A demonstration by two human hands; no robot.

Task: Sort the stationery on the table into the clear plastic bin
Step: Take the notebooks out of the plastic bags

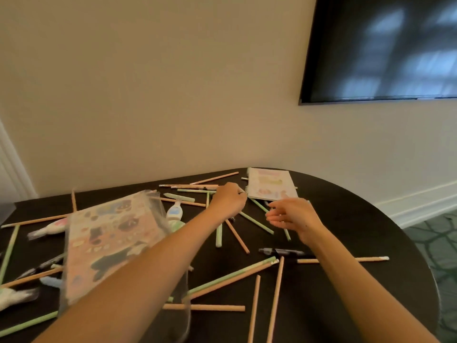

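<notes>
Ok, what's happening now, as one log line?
left hand: curled by notebook, grip unclear | right hand: open over green pencils | table: cluttered

Head-worn camera looks forward and down, near the table (346, 219)

No readable text anywhere; prints on far notebook (272, 185) and near-left sticker sheet (111, 233) too blurred to read.

Left hand (228, 200) and right hand (294, 216) over scattered pencils (237, 236), dark table (346, 219)
</notes>
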